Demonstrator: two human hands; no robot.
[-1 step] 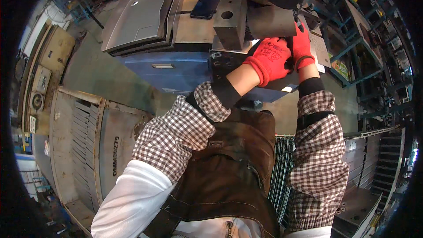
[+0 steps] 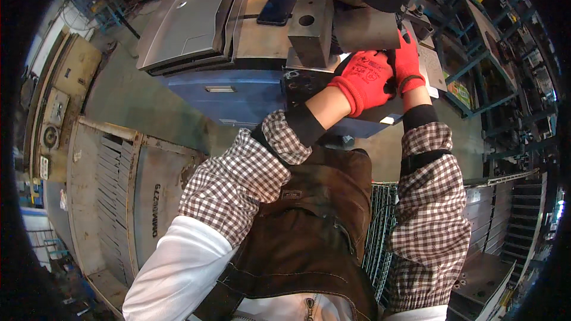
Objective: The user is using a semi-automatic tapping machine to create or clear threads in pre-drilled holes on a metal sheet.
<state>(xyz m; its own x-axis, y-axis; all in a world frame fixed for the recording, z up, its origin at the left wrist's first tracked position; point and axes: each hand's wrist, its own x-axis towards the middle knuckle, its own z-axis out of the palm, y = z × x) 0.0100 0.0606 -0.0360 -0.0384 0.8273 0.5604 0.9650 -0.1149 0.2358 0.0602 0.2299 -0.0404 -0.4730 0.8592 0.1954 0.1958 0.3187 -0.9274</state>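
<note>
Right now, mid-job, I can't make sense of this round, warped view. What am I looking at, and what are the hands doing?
It is a head-worn fisheye camera looking down, so straight edges bend. The checked sleeves rising from the bottom are the wearer's own arms. Both hands wear red gloves: the left hand and right hand are pressed together at a bent grey metal sheet on a blue press machine. Whether they grip it is unclear. A dark phone lies on the machine top, and a grey metal bin stands at the left.

Left hand (image 2: 364, 77) and right hand (image 2: 408, 62): red knit-cloth gloves, matt. Beside them, steel block (image 2: 310, 21): dull grey metal, smooth. Phone (image 2: 278, 7): glossy black.
</note>
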